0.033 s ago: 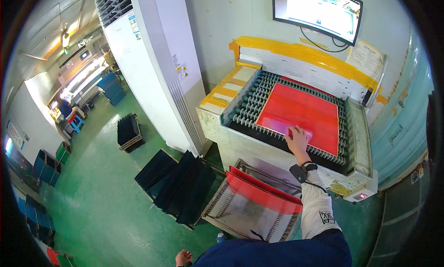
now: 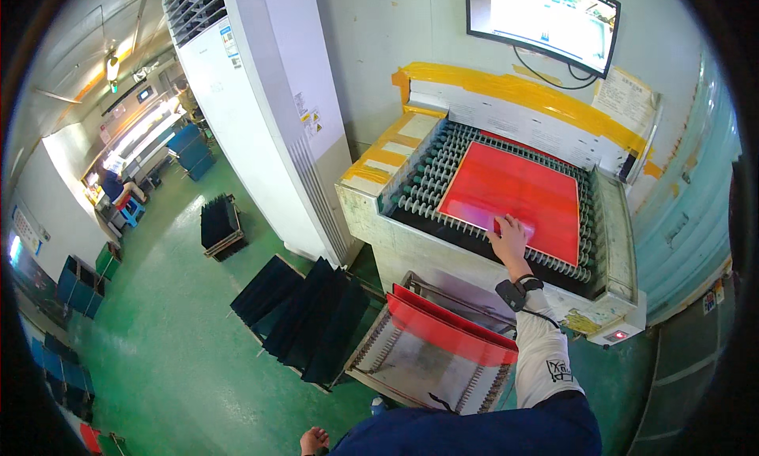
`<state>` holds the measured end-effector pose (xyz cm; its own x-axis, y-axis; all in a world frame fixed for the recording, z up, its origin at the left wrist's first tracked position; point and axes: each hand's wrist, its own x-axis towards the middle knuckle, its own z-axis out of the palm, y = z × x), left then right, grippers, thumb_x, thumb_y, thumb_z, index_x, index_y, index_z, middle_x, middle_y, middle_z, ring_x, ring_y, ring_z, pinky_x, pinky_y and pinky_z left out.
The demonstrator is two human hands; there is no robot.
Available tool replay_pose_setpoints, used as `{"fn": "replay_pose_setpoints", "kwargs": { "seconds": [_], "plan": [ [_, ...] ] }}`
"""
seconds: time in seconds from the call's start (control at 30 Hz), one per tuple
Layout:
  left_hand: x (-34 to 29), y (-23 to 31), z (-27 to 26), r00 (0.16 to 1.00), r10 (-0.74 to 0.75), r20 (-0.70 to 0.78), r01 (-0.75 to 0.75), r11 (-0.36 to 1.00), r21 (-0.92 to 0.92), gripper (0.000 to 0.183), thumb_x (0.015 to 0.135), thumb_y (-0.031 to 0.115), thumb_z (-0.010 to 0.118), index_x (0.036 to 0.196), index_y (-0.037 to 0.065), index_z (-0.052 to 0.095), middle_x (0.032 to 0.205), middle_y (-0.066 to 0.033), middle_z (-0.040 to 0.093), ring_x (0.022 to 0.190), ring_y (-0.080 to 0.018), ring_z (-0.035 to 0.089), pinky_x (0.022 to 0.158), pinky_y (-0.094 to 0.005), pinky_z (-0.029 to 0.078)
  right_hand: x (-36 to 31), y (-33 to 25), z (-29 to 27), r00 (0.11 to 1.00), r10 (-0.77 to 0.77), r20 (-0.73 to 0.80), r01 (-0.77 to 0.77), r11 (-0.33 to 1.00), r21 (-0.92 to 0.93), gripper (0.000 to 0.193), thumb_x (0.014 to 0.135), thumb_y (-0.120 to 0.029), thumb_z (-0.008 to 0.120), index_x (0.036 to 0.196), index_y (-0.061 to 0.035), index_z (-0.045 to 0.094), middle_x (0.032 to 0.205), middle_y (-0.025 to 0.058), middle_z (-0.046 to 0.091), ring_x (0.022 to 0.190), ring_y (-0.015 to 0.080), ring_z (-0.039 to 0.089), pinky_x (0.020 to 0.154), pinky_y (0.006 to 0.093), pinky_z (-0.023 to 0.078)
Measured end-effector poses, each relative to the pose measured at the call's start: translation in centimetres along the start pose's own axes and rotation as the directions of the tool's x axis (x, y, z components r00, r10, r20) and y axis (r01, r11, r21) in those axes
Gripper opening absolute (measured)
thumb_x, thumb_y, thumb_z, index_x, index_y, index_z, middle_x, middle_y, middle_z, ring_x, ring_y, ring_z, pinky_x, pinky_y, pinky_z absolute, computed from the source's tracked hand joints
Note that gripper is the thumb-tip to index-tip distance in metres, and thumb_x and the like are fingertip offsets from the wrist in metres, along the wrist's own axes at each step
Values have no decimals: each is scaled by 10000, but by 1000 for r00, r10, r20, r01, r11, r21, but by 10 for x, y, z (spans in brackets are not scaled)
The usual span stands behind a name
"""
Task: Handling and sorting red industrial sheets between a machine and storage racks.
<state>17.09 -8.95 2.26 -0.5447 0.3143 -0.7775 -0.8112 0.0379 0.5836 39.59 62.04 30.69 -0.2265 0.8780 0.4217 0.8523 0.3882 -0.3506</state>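
A flat red rectangular panel (image 2: 518,191) with a pale edge lies on the rows of ridged rollers of a machine (image 2: 419,239). My right hand (image 2: 510,239) rests on the panel near its front edge, fingers apart and holding nothing. A dark strap with a small box circles that wrist, over a white sleeve. Below the machine, a slotted rack (image 2: 419,369) carries more red panels (image 2: 443,325) standing on edge. Low at the bottom edge, my left hand (image 2: 314,440) hangs away from everything, its fingers loosely curled and nothing visible in them.
Left of the red-panel rack stand several dark panels (image 2: 316,318) in another rack. A tall white air conditioner (image 2: 265,116) rises beside the machine, and a screen (image 2: 545,17) hangs above. Farther off are a small rack (image 2: 221,225), blue bins (image 2: 190,150) and a seated person (image 2: 115,187).
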Motion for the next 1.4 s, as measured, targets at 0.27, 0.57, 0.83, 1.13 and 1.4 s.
{"fn": "replay_pose_setpoints", "kwargs": {
  "seconds": [0.27, 0.57, 0.83, 1.13, 1.4],
  "plan": [
    [11, 9, -1, 997, -67, 30, 67, 998, 9, 535, 804, 341, 541, 1219, 33, 403, 1218, -121, 439, 1099, -311, 424, 876, -490, 362, 23, -4, -1, 1000, -11, 9, 11, 1000, -9, 420, 700, -285, 611, 1076, -114, 535, 1193, 134, 457, 1125, 315, 384, 910, 452, 326],
    [33, 16, 14, 949, -232, -213, 216, 972, -96, 147, 842, 211, 454, 817, 70, 485, 747, -80, 529, 669, -234, 510, 571, -376, 439, -3, -37, -16, 988, -149, 29, 143, 978, 150, 344, 716, -273, 598, 984, -57, 581, 1044, 145, 548, 973, 321, 492, 825, 400, 401],
    [38, 12, 14, 983, -183, -27, 168, 947, -275, 129, 832, 188, 460, 836, 61, 482, 756, -75, 515, 673, -234, 490, 591, -376, 426, -105, -75, -39, 947, -304, 100, 245, 890, 385, 289, 724, -211, 598, 951, -35, 580, 1003, 143, 565, 937, 319, 512, 814, 390, 405],
    [48, 22, 29, 976, -207, -74, 201, 976, -84, 183, 839, 197, 362, 773, 50, 448, 728, -85, 469, 616, -264, 460, 525, -399, 404, -190, -69, -39, 885, -386, 263, 270, 882, 385, 347, 722, -234, 597, 1003, -34, 562, 1060, 135, 540, 994, 307, 484, 841, 402, 383],
    [61, 31, 32, 965, -169, 203, 163, 986, 45, 201, 818, 260, 363, 731, 93, 434, 737, -74, 454, 660, -273, 468, 521, -385, 376, -218, -75, -48, 866, -396, 304, 357, 917, 179, 435, 688, -222, 618, 1070, -43, 514, 1189, 130, 441, 1126, 298, 374, 906, 421, 322]
  ]
}}
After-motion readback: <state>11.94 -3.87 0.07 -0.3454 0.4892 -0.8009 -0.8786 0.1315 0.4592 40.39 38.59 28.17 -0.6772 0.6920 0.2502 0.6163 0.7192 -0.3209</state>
